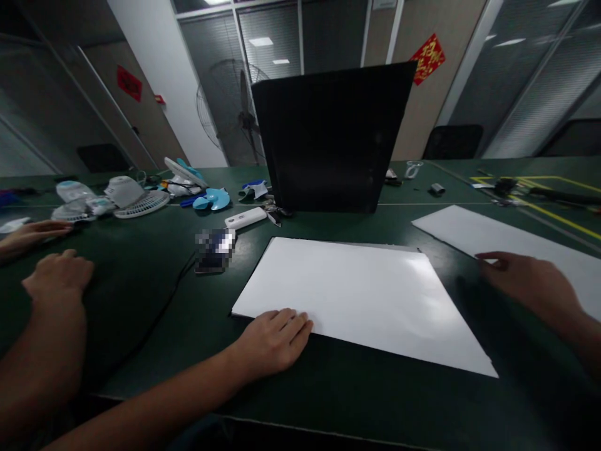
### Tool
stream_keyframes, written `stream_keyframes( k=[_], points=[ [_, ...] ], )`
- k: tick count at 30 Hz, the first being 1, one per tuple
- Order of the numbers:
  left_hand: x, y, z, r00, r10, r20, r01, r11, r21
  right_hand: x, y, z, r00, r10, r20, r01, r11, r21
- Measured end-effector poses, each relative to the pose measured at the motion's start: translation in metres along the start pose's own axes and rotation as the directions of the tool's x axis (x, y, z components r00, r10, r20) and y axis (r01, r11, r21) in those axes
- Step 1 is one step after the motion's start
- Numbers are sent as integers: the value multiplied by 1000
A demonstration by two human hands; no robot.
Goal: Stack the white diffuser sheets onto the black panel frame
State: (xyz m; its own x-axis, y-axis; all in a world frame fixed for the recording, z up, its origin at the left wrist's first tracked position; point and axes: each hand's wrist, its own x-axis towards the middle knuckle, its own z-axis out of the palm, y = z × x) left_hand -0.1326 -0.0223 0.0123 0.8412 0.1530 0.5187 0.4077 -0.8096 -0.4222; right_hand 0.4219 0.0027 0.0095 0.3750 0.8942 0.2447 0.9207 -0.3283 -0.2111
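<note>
A glossy white sheet (357,288) lies flat on the dark green table, with dark edging showing beneath its left side. My left hand (275,341) is at its near edge, fingers bent together over the border and thumb hidden. Off to the right, a second white sheet (521,241) lies at an angle. My right hand (533,285) pinches the near edge of this second sheet between thumb and forefinger. Behind the first sheet a large black panel (338,138) stands upright, leaning slightly back.
A co-worker's hands rest at the left, one a closed fist (61,272). Near the middle lie a blurred-out device (215,250) with a cable, a white stick-shaped device (245,218) and keys (272,210). White fan parts (141,203) and a blue fan blade (213,199) lie farther left.
</note>
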Motion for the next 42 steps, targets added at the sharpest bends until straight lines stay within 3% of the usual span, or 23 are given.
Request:
stream_keyframes(
  k=[3,5,8,11,16,19,21,24,26,29,33,37,42],
  points=[
    [3,1,-1,1000,-3,-14,3,1000,-8,28,45,10,998,-43,-41,38,991,-128],
    [3,0,-1,999,-11,-35,11,1000,-16,37,69,22,999,-39,-3,38,990,-138],
    [1,0,0,997,-25,-69,23,999,-29,34,82,33,996,-39,86,51,989,-136],
    [0,-2,1,996,-25,-80,21,998,-53,19,67,24,992,-82,94,103,964,-247],
    [1,-6,0,993,-43,-107,34,996,-77,-15,19,-15,997,-49,58,68,921,-384],
    [1,-8,0,992,-48,-119,40,996,-75,-46,-17,-29,982,-191,9,177,894,-412],
    [2,-8,0,991,-38,-129,31,998,-60,-73,-44,-29,905,-422,46,405,826,-392],
    [3,-6,-1,987,-26,-161,27,1000,4,-116,-93,-21,652,-755,69,727,596,-342],
    [2,-4,-1,980,-24,-196,35,998,51,-140,-129,-15,519,-850,89,825,471,-313],
    [-1,-2,-1,974,-5,-228,27,995,93,-161,-180,-11,399,-914,72,889,367,-275],
    [-2,-3,-2,983,15,-183,1,996,86,-165,-218,-11,355,-934,33,914,339,-224],
    [3,-5,-1,987,10,-158,-18,999,-46,-163,-225,-7,335,-942,6,931,329,-159],
    [5,-4,-1,991,-25,-130,15,997,-74,-160,-220,-5,384,-923,4,923,384,-7]
  ],
)
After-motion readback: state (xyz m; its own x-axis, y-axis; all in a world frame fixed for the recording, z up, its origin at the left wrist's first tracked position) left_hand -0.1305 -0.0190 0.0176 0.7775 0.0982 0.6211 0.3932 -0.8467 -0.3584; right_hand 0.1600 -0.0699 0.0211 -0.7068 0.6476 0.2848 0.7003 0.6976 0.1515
